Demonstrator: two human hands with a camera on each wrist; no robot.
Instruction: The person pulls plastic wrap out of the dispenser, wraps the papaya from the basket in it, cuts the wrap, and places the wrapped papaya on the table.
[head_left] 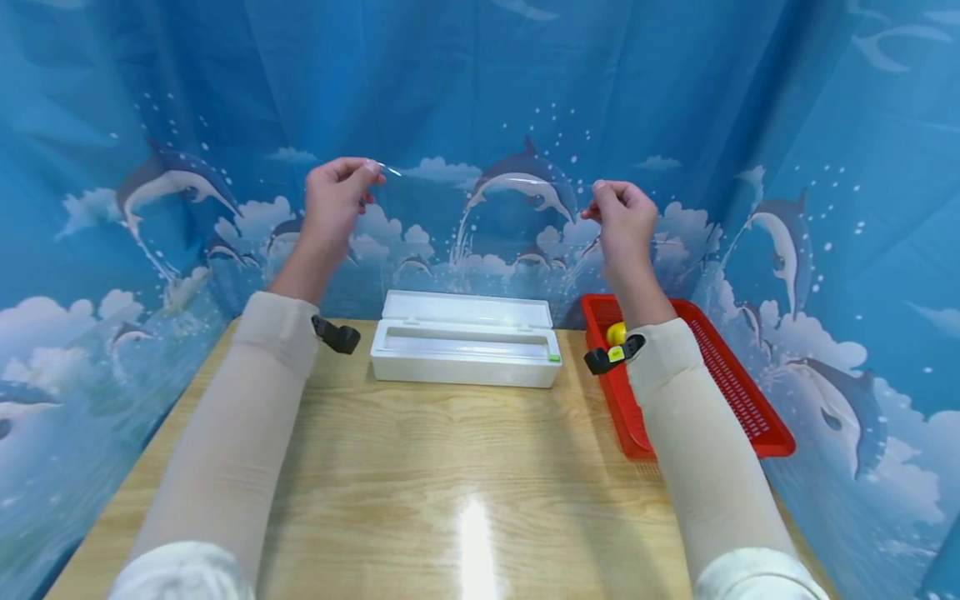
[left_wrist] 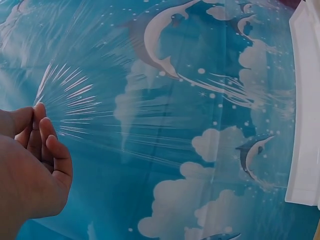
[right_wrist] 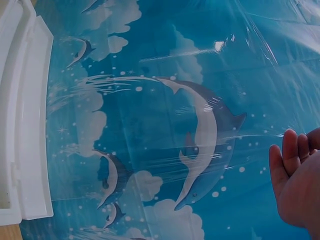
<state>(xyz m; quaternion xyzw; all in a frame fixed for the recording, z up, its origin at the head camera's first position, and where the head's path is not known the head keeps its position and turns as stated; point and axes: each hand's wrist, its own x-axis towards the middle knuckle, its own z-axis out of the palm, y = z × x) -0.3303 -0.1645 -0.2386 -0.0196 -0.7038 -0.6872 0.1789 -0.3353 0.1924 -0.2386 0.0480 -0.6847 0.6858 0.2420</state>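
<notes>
A sheet of clear cling film (head_left: 491,180) is stretched between both hands, raised in front of the curtain. My left hand (head_left: 333,196) pinches one upper corner between thumb and fingertips. Creases fan out from that grip across the film (left_wrist: 77,97) in the left wrist view. The opposite corner is pinched by my right hand (head_left: 628,221), at the right wrist view's edge. Below and between the hands stands a white cling film dispenser (head_left: 461,371) with its lid (head_left: 467,310) tipped back. A small green piece (head_left: 554,358) sits at the right end of its front edge.
To the right, a red plastic basket (head_left: 738,396) stands on the wooden table (head_left: 420,467), partly behind the right forearm. Inside it a yellow rounded object (head_left: 616,334) shows. A blue dolphin-print curtain (head_left: 420,75) encloses the table at the back and sides.
</notes>
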